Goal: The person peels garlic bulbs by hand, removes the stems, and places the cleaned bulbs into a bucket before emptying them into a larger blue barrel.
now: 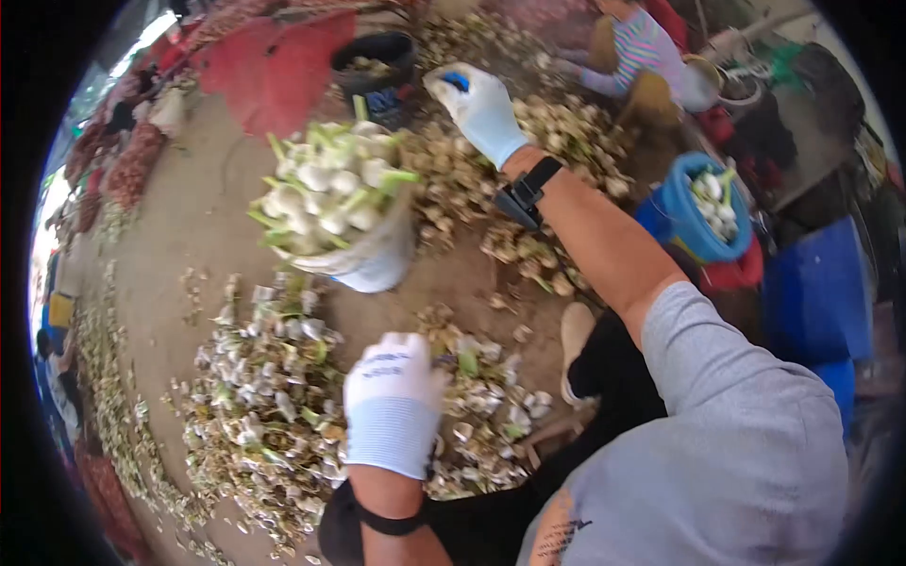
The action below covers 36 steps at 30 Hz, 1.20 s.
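Observation:
My right hand (477,108), in a white and light-blue glove, reaches out over a heap of untrimmed garlic bulbs (576,141). Its fingers are closed around a small blue thing (456,82), whose kind I cannot make out. Lower down, my left hand (392,396) wears a matching glove and hovers above a pile of garlic trimmings (274,406). Its fingers are curled away from me, so anything in them is hidden. Between and left of my hands stands a white bucket (377,259), heaped with cleaned white garlic bulbs (330,184) with green stem stubs.
A black bucket (373,57) stands near a red sheet (278,71). At right, a blue bucket (713,212) contains more garlic. Another person (642,52) in a striped top sits beyond the heap. Red net sacks (137,165) line the far left.

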Each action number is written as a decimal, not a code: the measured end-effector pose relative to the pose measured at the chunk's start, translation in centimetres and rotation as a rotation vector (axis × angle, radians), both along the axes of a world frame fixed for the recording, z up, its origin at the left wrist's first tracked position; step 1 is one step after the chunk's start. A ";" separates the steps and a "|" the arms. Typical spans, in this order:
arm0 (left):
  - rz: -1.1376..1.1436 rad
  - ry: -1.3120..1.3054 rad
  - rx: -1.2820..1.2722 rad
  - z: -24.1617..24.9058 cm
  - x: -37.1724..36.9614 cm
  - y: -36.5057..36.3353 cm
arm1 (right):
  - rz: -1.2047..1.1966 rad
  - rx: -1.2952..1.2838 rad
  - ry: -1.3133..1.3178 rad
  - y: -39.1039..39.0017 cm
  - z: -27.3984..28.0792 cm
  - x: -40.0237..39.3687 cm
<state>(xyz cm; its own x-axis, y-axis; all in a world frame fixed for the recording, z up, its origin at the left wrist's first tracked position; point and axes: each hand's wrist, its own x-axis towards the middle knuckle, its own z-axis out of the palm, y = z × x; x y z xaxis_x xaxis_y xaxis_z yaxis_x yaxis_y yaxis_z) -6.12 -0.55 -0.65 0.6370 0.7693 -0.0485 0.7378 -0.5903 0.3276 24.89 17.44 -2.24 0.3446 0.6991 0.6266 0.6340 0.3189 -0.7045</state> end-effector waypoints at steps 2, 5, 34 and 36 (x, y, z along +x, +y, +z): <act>0.005 0.036 -0.018 -0.2 0.6 -0.1 | -0.170 -0.431 0.028 -3.8 -7.2 4.8; -0.003 0.106 -0.071 0.1 1.1 -0.2 | -0.165 -0.930 -0.255 -10.0 -19.9 9.2; -0.032 -0.420 -0.277 -0.1 7.4 -0.5 | 0.650 -0.837 1.076 -12.4 -10.0 -3.9; 0.023 -0.511 -0.175 -0.8 7.9 -0.4 | 0.782 -0.669 1.168 -13.6 -6.6 -4.9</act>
